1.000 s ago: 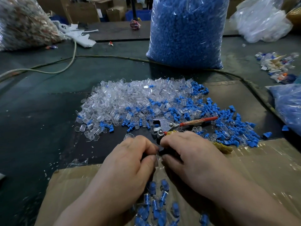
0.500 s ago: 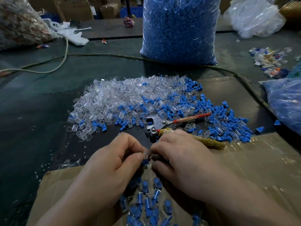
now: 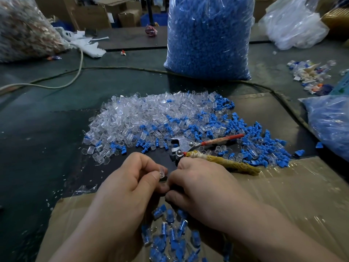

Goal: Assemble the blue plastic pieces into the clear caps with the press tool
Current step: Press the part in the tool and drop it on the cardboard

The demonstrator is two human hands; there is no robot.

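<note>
My left hand (image 3: pixel 128 188) pinches a clear cap (image 3: pixel 162 172) between thumb and forefinger. My right hand (image 3: pixel 205 188) has its fingers curled, and its fingertips meet the left fingertips just below the cap. Whatever it holds is hidden. The press tool (image 3: pixel 186 146) lies on the table just beyond my right hand, with a red handle and a yellow-wrapped handle. Behind it spreads a heap of clear caps (image 3: pixel 139 118), with loose blue pieces (image 3: pixel 255 137) mostly to its right. Assembled blue-in-clear pieces (image 3: pixel 170 237) lie heaped on the cardboard under my wrists.
A tall bag of blue pieces (image 3: pixel 207 35) stands behind the heap. A second bag of blue parts (image 3: pixel 332 125) lies at the right edge. A taped cardboard sheet (image 3: pixel 283 195) covers the near table. A cord (image 3: pixel 79 69) crosses the far left. More bags stand at the back.
A clear cap now stands out between my left thumb and forefinger, where a bit of blue showed half a second ago. Both hands stay together in front of the press tool.
</note>
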